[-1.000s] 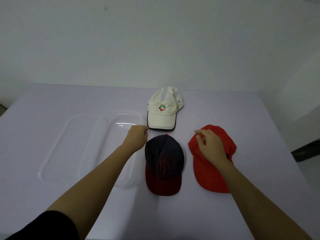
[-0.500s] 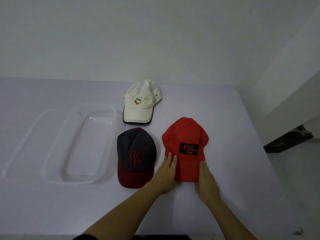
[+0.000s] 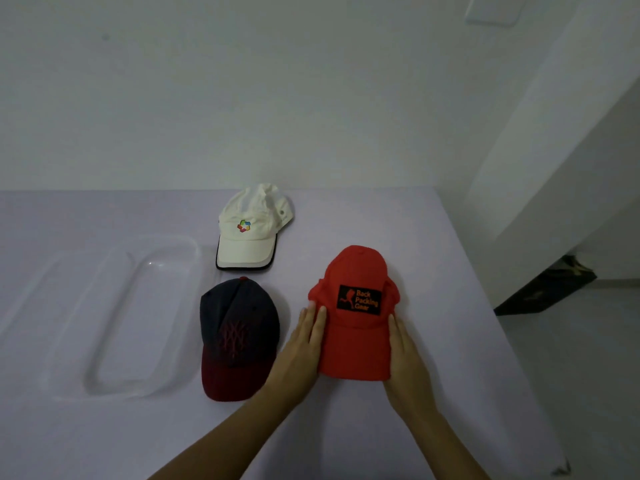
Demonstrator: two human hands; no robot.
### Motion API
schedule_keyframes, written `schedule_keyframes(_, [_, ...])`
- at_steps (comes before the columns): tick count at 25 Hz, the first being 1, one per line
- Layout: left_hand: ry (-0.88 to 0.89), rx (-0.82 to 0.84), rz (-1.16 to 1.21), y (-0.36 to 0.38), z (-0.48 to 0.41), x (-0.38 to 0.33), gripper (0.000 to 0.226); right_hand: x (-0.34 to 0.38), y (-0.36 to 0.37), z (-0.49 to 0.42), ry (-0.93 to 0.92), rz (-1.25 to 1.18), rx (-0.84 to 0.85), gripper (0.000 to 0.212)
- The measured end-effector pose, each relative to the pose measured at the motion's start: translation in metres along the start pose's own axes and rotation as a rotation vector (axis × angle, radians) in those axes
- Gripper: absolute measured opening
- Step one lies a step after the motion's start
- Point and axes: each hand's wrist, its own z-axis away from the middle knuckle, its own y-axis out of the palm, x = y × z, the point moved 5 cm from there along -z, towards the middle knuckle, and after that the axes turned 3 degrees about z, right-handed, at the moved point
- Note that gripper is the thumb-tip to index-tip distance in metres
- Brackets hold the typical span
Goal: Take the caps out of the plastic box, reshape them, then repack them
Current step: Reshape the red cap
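A red cap (image 3: 353, 344) with a black patch lies on the table, brim toward me. My left hand (image 3: 300, 348) presses flat against the brim's left edge and my right hand (image 3: 405, 355) against its right edge, so the brim is held between both palms. Left of it lies a navy cap (image 3: 239, 337) with a dark red brim. Behind that rests a white cap (image 3: 251, 233) with a coloured logo. The clear plastic box (image 3: 69, 375) stands empty at the left.
The lilac table (image 3: 433, 258) ends at its right edge close to the red cap, with floor and a dark object (image 3: 547, 289) beyond. A white wall rises behind the table.
Both hands came to the red cap, which now lies patch-up with its brim toward me; they have slid further up along the brim's sides. The view has shifted right.
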Motion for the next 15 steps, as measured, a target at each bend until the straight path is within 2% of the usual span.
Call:
schedule_keyframes(3, [0.016,-0.024,0.011,-0.018,-0.004,0.009,0.083,0.019,-0.012,0.003,0.016,-0.131,0.010,0.065])
schedule_keyframes(5, [-0.014,-0.073,0.216,-0.034,-0.006,-0.010,0.069,0.036,-0.017,0.006,0.088,-0.332,-0.011,0.065])
schedule_keyframes(6, [-0.050,-0.150,0.235,-0.042,-0.007,-0.017,0.059,0.046,-0.019,0.007,0.115,-0.436,-0.044,0.057])
schedule_keyframes(8, [-0.147,-0.195,0.464,-0.044,-0.004,-0.026,0.040,0.063,-0.020,0.006,0.143,-0.535,-0.078,0.035])
schedule_keyframes(9, [-0.171,-0.208,0.520,-0.045,-0.003,-0.030,0.037,0.066,-0.016,0.004,0.166,-0.631,-0.065,0.034])
schedule_keyframes(12, [-0.221,-0.283,0.615,-0.044,-0.003,-0.025,0.060,0.079,-0.022,0.001,0.205,-0.800,-0.041,0.034])
schedule_keyframes(14, [-0.223,-0.296,0.632,-0.049,-0.001,-0.024,0.069,0.086,-0.026,-0.003,0.149,-0.772,-0.034,0.031])
schedule_keyframes(15, [-0.216,-0.325,0.626,-0.050,-0.001,-0.021,0.072,0.086,-0.026,-0.004,0.106,-0.671,-0.051,0.031])
